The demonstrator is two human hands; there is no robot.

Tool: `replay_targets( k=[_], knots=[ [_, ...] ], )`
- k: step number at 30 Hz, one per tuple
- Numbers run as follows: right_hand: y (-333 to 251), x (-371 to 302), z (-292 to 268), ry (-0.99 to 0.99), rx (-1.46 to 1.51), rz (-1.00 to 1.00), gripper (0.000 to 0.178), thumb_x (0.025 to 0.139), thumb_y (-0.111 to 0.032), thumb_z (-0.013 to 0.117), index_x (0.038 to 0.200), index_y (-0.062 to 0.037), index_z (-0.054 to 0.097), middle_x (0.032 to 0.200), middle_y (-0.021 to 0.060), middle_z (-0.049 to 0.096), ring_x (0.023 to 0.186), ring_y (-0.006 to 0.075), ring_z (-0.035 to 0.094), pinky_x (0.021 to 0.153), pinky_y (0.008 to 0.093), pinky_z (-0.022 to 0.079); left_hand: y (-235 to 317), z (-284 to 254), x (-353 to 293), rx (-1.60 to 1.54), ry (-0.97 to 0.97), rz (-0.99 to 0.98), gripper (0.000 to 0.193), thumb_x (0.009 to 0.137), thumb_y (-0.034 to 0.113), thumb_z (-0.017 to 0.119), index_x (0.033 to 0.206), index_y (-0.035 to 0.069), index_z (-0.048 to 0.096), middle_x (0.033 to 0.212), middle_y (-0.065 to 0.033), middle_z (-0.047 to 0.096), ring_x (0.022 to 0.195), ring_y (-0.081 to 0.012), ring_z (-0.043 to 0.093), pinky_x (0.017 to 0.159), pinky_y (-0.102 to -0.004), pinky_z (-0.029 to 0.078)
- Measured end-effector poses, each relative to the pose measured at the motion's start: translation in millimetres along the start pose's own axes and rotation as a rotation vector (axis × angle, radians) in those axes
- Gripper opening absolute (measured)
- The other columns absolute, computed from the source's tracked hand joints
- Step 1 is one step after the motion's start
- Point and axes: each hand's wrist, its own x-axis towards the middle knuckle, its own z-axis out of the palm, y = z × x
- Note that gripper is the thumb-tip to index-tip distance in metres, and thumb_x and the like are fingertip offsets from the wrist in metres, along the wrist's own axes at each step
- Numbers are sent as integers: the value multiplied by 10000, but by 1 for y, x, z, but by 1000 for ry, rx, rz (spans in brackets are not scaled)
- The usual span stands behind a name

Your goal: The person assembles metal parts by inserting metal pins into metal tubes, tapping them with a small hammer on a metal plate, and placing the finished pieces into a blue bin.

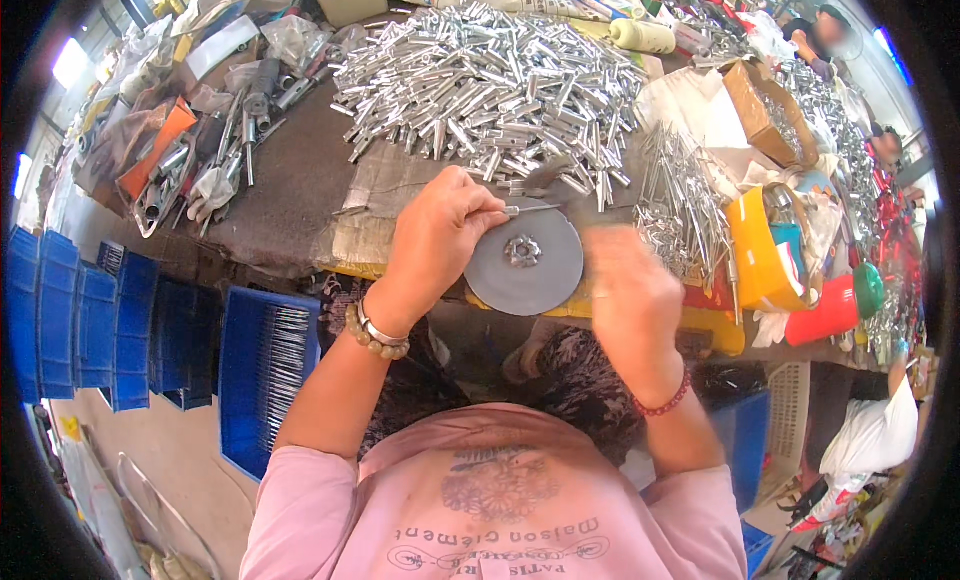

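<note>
Head view shows a far pile of metal tubes (490, 90), a near grey disc (525, 290), and the blurred right hand (636, 290) beside it, fingers unreadable. The left hand (443, 225) pinches a small metal piece (512, 211) at the disc's far edge; steady fingers should help.

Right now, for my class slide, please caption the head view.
Left hand pinching a small metal piece by the far edge of a grey disc, blurred right hand alongside, heaped metal tubes beyond.
</note>
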Motion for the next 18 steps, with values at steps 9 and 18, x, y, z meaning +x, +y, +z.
replay_targets(
  k=[9, 18],
  knots=[
    [-10, 19, -24, 249, -17, -122, 543, 922, -5, 713, 1447, -147, 710, 944, 108, 642, 795, 340, 706, 686, 451, 569, -8, 0, -1, -60, 10, -14, 119, 865, 19, 863, 973, 11, 815, 911, -79, 674, 864, -212, 666, 790, -331, 524],
    [-4, 6, -13, -207, -51, 109, 528, 943, 53, 696, 1452, -90, 696, 1040, 141, 714, 954, 376, 725, 833, 428, 598, -7, -7, 1, -62, -47, -19, 127, 865, 27, 872, 978, 10, 818, 918, -59, 656, 865, -186, 654, 797, -318, 519]
  ],
)
